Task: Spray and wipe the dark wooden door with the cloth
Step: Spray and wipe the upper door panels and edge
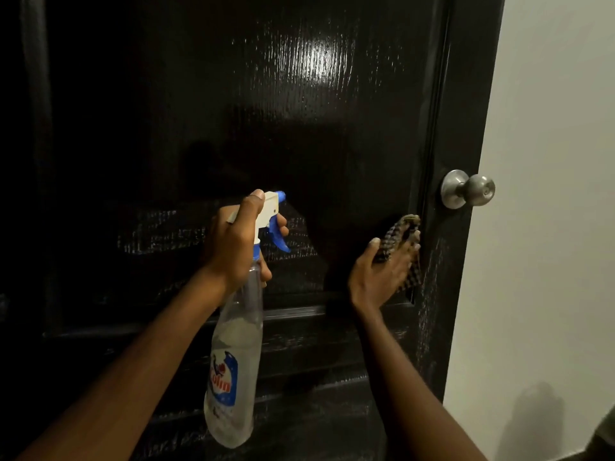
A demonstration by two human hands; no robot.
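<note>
The dark wooden door fills most of the view, glossy, with wet streaks across its middle panel. My left hand grips the neck of a clear spray bottle with a white head and blue trigger, a finger on the trigger and the nozzle aimed at the door. My right hand presses a checked cloth against the door's right stile, just below the knob, with the thumb over the cloth.
A round metal door knob sticks out at the door's right edge. A pale wall lies to the right of the door. A raised moulding runs across the door under my hands.
</note>
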